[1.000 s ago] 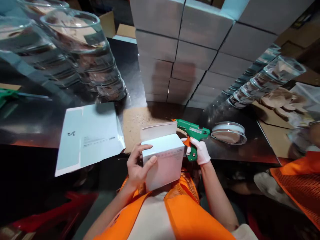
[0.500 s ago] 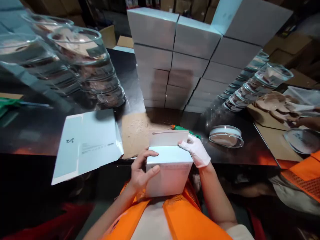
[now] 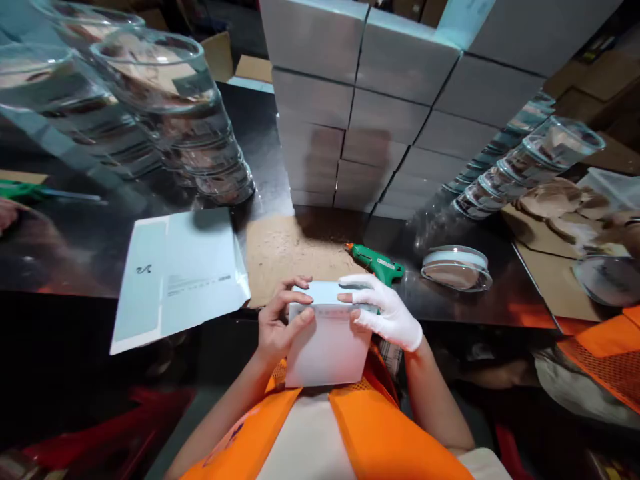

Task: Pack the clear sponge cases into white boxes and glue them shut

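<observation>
A flat sheet (image 3: 175,277) lies left of the hands. The left hand (image 3: 277,327), bare, grips the white box (image 3: 330,337) by its left side, thumb on the front, fingers curled over the top. The gloved right hand (image 3: 387,313) presses flat on the box top, fingers spread. Just beyond it lies the glue gun (image 3: 376,261), then a lid (image 3: 456,268).

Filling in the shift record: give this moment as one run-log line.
left hand: grips white box side | right hand: gloved, presses box lid flat | glue gun: lying on table | flat carton: left
</observation>
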The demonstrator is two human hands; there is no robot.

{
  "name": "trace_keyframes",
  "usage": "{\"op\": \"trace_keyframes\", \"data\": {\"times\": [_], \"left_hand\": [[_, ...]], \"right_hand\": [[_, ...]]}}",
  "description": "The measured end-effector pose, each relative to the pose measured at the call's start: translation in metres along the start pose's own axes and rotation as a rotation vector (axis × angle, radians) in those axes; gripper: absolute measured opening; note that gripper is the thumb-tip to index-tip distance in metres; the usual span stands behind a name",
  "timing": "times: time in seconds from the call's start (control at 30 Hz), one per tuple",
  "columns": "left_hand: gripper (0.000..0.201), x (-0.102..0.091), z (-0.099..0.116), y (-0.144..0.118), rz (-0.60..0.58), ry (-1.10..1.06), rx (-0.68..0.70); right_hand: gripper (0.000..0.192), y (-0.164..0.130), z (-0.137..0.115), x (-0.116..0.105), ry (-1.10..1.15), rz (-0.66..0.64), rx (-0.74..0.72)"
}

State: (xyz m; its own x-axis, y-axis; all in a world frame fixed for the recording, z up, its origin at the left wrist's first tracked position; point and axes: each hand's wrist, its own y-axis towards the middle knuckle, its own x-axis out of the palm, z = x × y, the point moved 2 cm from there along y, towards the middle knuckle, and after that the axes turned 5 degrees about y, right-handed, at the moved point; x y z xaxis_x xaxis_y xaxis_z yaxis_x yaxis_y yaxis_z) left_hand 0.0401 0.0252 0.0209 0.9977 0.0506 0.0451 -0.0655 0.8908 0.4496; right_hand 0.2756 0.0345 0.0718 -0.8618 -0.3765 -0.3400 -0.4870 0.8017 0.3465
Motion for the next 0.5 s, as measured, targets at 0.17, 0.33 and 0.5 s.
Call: {"op": "trace_keyframes", "data": {"times": [0.17, 0.33, 0.5], "left_hand": [[0.013, 0.003, 0.012, 0.004, -0.002, 0.04, -0.027], [0.038, -0.01, 0.008, 0.022, 0.52, -0.054, -0.469], [0.08, 0.006, 0.002, 0.035, 0.397, -0.425, -0.825]], "right_hand": [[0.052, -0.017, 0.015, 0.002, -0.119, 0.101, 0.04], [0.101, -0.054, 0.013, 0.016, -0.745, 0.497, -0.222], [0.014, -0.05, 0.0, 0.029, -1.178, 0.288, -0.643]]}}
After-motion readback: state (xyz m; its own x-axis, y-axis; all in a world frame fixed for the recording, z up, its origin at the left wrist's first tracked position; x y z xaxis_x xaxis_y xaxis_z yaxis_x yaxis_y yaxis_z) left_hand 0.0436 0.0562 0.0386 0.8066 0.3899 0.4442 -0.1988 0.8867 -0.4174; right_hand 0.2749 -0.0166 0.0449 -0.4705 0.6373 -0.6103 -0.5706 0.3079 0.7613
